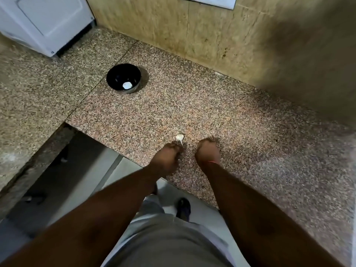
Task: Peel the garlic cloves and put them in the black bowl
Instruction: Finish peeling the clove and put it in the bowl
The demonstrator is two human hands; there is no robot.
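Observation:
A black bowl stands on the speckled granite counter, far left of centre, with one white peeled garlic piece inside. A small unpeeled garlic clove lies on the counter near the front edge, its thin tail pointing at my left hand. That hand's fingers are curled down, and their tips meet the tail; whether they pinch it is hidden. My right hand rests a little to the right of the clove, fingers curled under, with nothing visible in it.
A beige tiled wall backs the counter. A white appliance sits at the far left corner. The counter's front edge runs diagonally below my hands, with a lower step at the left and the floor and my shoe below.

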